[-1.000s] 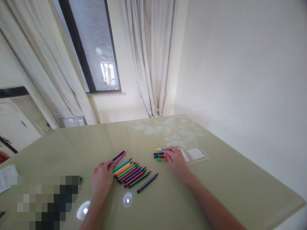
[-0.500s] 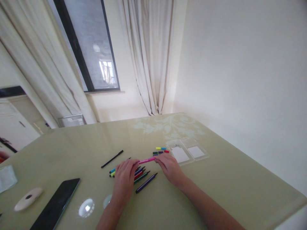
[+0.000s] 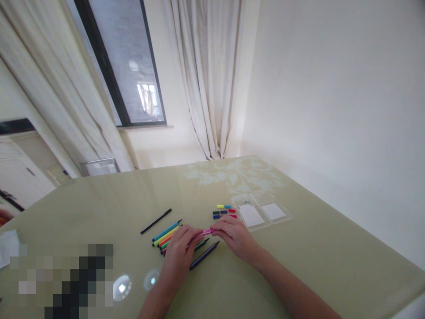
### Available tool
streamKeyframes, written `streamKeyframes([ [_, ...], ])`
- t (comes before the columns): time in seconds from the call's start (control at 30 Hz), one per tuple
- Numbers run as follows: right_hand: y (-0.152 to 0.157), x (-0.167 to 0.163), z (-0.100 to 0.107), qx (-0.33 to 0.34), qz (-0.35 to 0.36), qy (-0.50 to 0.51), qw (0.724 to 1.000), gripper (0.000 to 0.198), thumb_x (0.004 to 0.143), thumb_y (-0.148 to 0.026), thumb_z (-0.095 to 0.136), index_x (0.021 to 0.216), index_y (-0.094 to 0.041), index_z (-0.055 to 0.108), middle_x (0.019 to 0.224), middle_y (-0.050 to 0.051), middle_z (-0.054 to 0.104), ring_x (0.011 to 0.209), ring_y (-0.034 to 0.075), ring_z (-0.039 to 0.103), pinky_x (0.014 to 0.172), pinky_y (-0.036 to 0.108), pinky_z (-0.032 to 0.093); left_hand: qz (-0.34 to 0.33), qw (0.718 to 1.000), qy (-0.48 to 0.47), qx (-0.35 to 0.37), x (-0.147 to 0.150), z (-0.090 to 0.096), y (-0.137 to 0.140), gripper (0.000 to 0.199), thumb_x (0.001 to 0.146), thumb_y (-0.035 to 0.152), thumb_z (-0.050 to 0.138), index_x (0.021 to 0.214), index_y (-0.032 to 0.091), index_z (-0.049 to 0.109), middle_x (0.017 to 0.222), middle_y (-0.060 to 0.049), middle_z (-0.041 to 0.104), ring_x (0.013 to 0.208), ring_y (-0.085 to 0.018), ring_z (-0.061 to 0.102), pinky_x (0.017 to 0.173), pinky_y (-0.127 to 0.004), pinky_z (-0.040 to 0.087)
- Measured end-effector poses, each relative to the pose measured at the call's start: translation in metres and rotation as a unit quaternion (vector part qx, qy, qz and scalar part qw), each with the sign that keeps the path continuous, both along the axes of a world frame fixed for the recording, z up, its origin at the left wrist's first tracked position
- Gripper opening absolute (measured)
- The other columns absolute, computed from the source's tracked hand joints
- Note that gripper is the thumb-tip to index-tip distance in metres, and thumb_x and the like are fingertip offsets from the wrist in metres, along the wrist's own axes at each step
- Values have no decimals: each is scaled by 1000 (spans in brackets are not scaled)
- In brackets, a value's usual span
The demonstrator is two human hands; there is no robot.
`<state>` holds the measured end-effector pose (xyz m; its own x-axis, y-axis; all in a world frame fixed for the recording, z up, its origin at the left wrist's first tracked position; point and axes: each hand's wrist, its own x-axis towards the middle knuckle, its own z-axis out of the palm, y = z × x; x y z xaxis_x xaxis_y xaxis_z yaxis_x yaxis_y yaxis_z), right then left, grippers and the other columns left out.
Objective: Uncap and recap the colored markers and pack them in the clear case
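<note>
A pink marker (image 3: 206, 232) spans the space between my two hands. My left hand (image 3: 179, 250) is closed around its barrel, and the fingers of my right hand (image 3: 237, 235) pinch its right end. Beneath and beside my left hand lie several uncapped markers, among them a blue one (image 3: 167, 230) and a yellow one (image 3: 162, 239); some are partly hidden by that hand. A dark purple marker (image 3: 205, 255) lies just right of my left hand. Beyond my right hand's fingers sit several loose caps, including a yellow cap (image 3: 220, 206) and a red cap (image 3: 231, 211).
A black capped marker (image 3: 156, 221) lies apart at the left. Right of the caps, a clear plastic case (image 3: 250, 215) is opened flat with white paper inside. Pixelated items cover the table's near left, beside a whitish cloth or paper (image 3: 8, 248). The wall borders the table's right edge.
Both hands have shifted slightly nearer with the pink marker between them. More of the markers left of my left hand and a pink cap by my right fingers now show.
</note>
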<state>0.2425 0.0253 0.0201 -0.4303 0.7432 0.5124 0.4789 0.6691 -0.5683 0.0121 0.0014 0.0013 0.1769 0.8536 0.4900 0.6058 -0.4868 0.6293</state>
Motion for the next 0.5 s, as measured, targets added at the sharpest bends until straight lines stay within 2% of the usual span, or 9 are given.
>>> streamKeyframes([
  [0.17, 2, 4, 8, 18, 11, -10, 1000, 27, 102, -42, 57, 105, -27, 80, 91, 4, 75, 90, 18, 67, 84, 30, 53, -8, 999, -24, -21, 1, 10, 1, 33, 99, 48, 54, 97, 26, 78, 91, -5, 74, 88, -22, 67, 81, -33, 54],
  [0.5, 3, 2, 14, 38, 12, -28, 999, 26, 103, -40, 57, 105, -28, 80, 91, 4, 75, 90, 18, 65, 85, 32, 52, -5, 997, -47, -65, 4, 21, 0, 35, 97, 51, 55, 94, 25, 78, 91, -7, 74, 86, -23, 67, 79, -35, 54],
])
